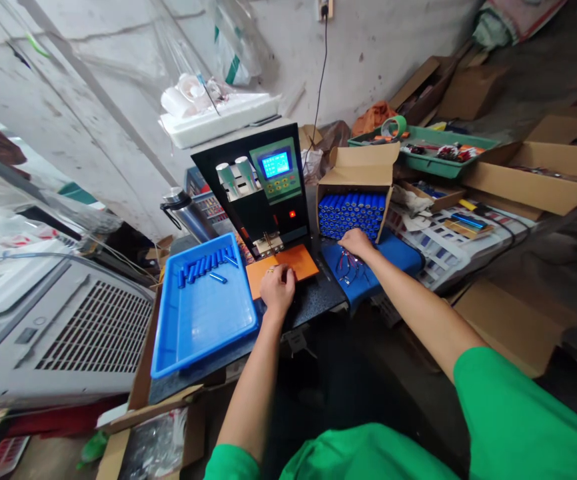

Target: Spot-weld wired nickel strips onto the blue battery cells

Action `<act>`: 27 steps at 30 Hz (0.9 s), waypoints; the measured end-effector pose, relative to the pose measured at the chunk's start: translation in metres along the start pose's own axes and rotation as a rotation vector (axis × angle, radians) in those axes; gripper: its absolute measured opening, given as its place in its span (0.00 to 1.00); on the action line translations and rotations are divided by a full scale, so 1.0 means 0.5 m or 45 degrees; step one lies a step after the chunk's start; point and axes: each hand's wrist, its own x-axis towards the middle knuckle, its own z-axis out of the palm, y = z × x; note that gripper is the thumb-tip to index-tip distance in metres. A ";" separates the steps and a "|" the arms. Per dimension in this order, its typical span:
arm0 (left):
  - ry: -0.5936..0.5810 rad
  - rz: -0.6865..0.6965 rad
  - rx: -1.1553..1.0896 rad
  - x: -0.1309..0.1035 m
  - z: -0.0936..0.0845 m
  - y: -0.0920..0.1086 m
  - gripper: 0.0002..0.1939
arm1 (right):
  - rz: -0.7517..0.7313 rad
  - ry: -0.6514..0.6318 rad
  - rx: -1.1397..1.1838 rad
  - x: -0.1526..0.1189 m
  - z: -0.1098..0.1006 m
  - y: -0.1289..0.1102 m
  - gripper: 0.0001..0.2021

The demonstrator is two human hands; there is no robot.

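My left hand (277, 290) rests on the orange board (306, 261) in front of the spot welder, its fingers curled round something hidden from view. My right hand (356, 243) reaches to the front of an open cardboard box (356, 175), fingers pinched together at the upper end of a bunch of thin wires (351, 268). What lies between those fingertips is too small to make out. Blue cylindrical battery cells (351, 215) fill the box in stacked rows. The black spot welder (263, 193) has a lit screen, and its electrodes stand just above the board.
Left of the board, a blue tray (203, 333) holds several blue cells along its far side. A steel flask (187, 212) stands behind it. Under the wires is a blue surface (393, 259). Farther right are a green tray (431, 160) and open cartons (533, 177).
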 end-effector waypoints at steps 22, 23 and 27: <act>-0.027 -0.007 -0.660 -0.033 -0.037 0.044 0.13 | -0.098 -0.038 1.679 -0.185 -0.103 -0.078 0.21; -0.040 0.028 -0.734 -0.047 -0.042 0.062 0.13 | -0.094 -0.062 1.681 -0.200 -0.091 -0.087 0.21; -0.117 0.034 -0.882 -0.099 -0.050 0.132 0.12 | -0.074 -0.125 1.725 -0.254 -0.040 -0.122 0.22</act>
